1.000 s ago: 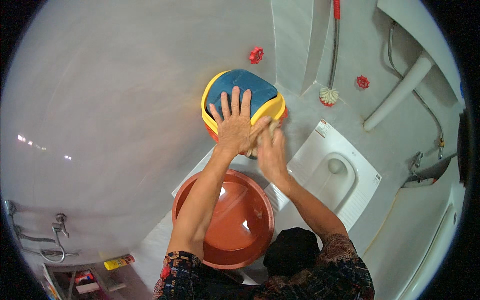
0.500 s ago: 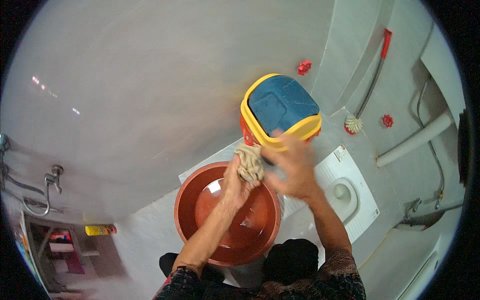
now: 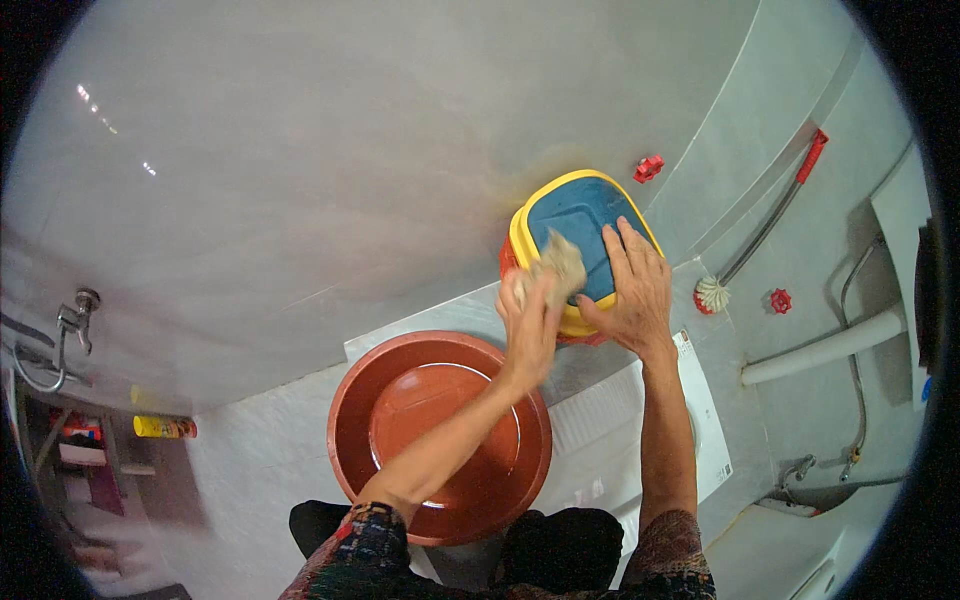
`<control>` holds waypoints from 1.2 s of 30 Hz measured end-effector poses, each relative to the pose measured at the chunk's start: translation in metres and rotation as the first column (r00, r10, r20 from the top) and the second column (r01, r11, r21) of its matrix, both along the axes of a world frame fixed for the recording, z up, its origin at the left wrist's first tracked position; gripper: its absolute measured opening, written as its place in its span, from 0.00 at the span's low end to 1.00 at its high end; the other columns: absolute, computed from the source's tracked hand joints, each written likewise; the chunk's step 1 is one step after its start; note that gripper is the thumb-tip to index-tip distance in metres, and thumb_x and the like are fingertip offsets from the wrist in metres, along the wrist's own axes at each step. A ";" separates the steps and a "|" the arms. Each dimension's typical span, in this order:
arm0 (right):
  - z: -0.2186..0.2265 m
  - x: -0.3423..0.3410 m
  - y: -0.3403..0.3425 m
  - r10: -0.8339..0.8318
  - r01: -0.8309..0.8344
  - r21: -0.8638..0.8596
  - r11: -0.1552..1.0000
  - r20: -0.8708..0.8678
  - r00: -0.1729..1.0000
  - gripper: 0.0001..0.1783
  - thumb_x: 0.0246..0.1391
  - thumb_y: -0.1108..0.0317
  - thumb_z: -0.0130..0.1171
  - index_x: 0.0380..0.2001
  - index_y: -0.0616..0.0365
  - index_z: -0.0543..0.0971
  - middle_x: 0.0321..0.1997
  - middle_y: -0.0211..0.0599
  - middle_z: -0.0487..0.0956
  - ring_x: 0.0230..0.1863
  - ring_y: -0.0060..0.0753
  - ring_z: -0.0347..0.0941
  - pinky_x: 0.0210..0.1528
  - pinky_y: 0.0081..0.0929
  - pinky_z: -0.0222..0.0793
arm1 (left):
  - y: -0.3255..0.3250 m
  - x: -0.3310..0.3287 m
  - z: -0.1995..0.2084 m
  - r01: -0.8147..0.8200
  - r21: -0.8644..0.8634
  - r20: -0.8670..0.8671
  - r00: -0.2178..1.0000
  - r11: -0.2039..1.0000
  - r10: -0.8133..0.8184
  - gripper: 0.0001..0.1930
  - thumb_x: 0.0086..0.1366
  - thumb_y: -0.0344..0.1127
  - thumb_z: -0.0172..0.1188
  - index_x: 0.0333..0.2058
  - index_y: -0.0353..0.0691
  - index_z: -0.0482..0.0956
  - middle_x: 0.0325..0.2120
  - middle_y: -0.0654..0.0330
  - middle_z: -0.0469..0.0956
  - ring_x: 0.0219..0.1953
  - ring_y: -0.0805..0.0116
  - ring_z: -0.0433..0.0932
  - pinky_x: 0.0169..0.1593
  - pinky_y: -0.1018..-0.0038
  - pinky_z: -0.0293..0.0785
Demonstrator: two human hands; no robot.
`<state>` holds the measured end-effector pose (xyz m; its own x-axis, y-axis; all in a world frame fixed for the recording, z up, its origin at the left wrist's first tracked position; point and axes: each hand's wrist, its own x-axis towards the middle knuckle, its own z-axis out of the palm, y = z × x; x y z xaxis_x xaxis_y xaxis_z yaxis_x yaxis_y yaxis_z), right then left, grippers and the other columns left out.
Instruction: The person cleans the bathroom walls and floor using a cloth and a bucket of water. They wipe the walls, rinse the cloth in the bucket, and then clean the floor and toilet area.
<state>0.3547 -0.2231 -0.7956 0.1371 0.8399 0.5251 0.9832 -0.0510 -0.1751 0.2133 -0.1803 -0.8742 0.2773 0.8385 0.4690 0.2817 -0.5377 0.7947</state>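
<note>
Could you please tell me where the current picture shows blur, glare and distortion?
Head view: the cloth in the left hand is smeared, probably motion blur, while the right hand looks clearer; head view: small glare spots shine on the grey wall, upper left; head view: the picture's rim is black, and the wall corner looks bowed.

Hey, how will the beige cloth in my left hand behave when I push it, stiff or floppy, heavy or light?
The cloth is probably floppy, since it bunches up in your left hand. It looks light, being small beside the blue lid. It seems unlikely to roll, given its crumpled shape.
</note>
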 end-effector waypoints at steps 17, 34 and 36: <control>0.006 0.006 -0.001 0.036 -0.042 -0.098 0.994 -0.058 0.998 0.46 0.28 0.59 0.60 0.58 0.57 0.63 0.66 0.44 0.58 0.62 0.44 0.57 0.60 0.42 0.48 | 0.082 0.042 0.064 0.028 0.394 -0.132 0.991 0.919 0.026 0.17 0.48 0.30 0.63 0.40 0.45 0.74 0.35 0.58 0.69 0.35 0.56 0.67 0.39 0.62 0.65; 0.010 0.006 -0.003 0.028 -0.036 -0.112 0.993 -0.074 0.997 0.46 0.28 0.61 0.62 0.59 0.56 0.64 0.65 0.44 0.60 0.62 0.44 0.58 0.59 0.42 0.50 | 0.083 0.032 0.072 -0.095 0.370 -0.343 0.910 0.924 0.231 0.14 0.52 0.36 0.62 0.39 0.49 0.75 0.32 0.62 0.71 0.36 0.60 0.71 0.37 0.65 0.68; 0.008 0.010 -0.004 0.044 -0.053 -0.101 0.993 -0.093 0.995 0.46 0.28 0.61 0.62 0.59 0.56 0.63 0.65 0.44 0.60 0.62 0.44 0.58 0.59 0.41 0.51 | 0.081 0.020 0.059 -0.226 0.127 -0.404 0.878 0.966 0.258 0.14 0.55 0.36 0.60 0.41 0.48 0.74 0.35 0.60 0.72 0.39 0.58 0.72 0.42 0.63 0.69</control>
<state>0.3647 -0.2269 -0.7878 0.1381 0.8957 0.4226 0.9653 -0.0263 -0.2597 0.2329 -0.0993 -0.8156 0.2526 0.8719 0.4194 0.7048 -0.4628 0.5376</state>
